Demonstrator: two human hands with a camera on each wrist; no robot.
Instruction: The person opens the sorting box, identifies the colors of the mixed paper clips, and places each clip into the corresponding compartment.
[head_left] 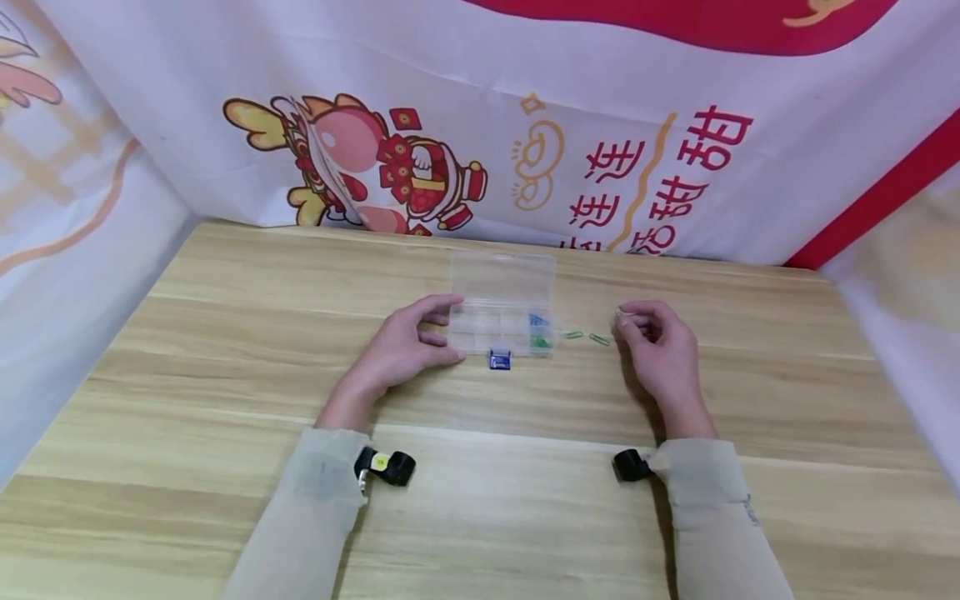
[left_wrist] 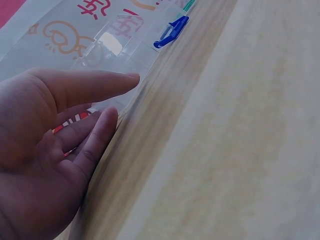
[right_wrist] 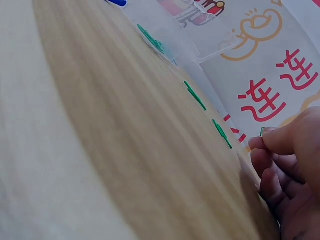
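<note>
A clear plastic compartment box (head_left: 487, 342) lies on the table with its lid (head_left: 502, 277) raised at the back. Blue paper clips (head_left: 537, 320) and green paper clips (head_left: 539, 341) sit in separate compartments at its right end. My left hand (head_left: 408, 342) holds the box's left end, thumb at the front corner and index finger by the hinge side. Between right thumb and index finger, my right hand (head_left: 660, 342) pinches a green paper clip (right_wrist: 262, 131), mostly hidden by the fingertips. Two more green clips (head_left: 573, 335) (head_left: 598, 339) lie between the box and that hand.
A blue latch (head_left: 500, 360) sticks out from the box's front edge onto the wood-grain table (head_left: 480, 517). Behind the table hangs a printed white cloth (head_left: 570, 67), close to the raised lid. Each sleeve cuff bears a black wrist camera (head_left: 401, 468).
</note>
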